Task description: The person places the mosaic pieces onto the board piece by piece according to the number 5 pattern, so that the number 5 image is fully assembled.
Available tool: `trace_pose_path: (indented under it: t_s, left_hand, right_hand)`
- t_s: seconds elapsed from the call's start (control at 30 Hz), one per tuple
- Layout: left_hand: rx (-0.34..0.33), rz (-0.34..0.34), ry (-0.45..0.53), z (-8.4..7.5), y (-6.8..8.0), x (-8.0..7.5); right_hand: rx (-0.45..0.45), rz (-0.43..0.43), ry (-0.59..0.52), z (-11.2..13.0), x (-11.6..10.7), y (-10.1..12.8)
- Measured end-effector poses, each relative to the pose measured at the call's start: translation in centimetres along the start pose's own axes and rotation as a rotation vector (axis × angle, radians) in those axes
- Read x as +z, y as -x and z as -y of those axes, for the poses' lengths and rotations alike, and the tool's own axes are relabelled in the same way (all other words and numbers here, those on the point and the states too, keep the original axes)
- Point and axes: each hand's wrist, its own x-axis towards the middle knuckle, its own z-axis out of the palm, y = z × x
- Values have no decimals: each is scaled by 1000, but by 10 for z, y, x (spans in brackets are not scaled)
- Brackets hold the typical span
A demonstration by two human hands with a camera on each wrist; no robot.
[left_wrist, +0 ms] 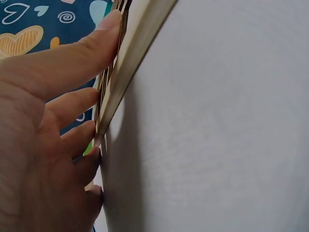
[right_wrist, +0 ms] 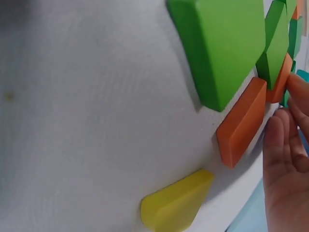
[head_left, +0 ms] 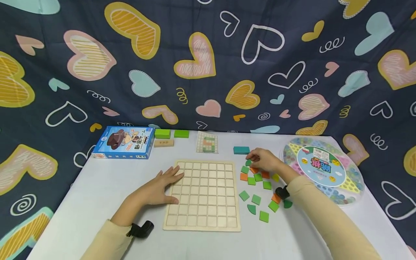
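**Hands at the grid board and tiles**

The wooden grid board point(head_left: 203, 195) lies flat at mid-worktop point(head_left: 97, 187). The left hand point(head_left: 162, 187) rests on its left edge, fingers straight. Just right of the board lie scattered green and orange tiles point(head_left: 256, 187); the right hand point(head_left: 263, 160) has curled fingers pinching an orange tile point(head_left: 254, 169) at their far edge.

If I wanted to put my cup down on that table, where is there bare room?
Bare white tabletop lies left of the wooden grid board, below the blue game box. A strip along the near edge, under the board, is free too. Right of the board is crowded: scattered green and orange tiles, the right hand, then the round marble tray.
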Motion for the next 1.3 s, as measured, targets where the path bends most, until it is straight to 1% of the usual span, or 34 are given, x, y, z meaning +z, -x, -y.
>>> trace_pose_path:
  t_s: [0.13,0.2,0.33,0.43,0.5,0.6,0.67,0.77,0.87,0.93,1.07,1.2,1.3]
  left_hand:
    - [-5,-7,6,2,2,-3]
    - [-6,-11,8,3,4,-5]
    - [-3,-10,9,3,3,-6]
    - [3,-4,15,3,1,-4]
    - [5,0,19,3,1,-4]
    - [4,0,21,4,1,-4]
    - [2,-2,20,5,1,-4]
    - [5,-8,32,5,0,-2]
    - [11,-6,52,5,-2,1]
    - [10,3,56,4,-3,3]
    - [8,13,49,3,-4,6]
    - [-9,14,44,3,-1,4]
    - [-16,11,38,4,1,1]
  right_hand:
    - [10,4,-11,3,0,-2]
    - [0,3,-10,5,1,-3]
    - [-22,-9,44,10,0,-4]
    - [-39,-34,87,15,0,0]
    - [-62,-60,71,24,3,4]
    - [-129,-96,6,46,16,5]
    - [-187,-94,-44,66,28,1]
    - [-267,-56,-69,94,50,-10]
    - [-329,2,-42,115,70,-21]
    - [-343,25,-6,124,81,-28]
    - [-323,55,79,134,95,-36]
    - [-325,74,135,141,100,-37]
    - [-333,74,135,144,101,-37]
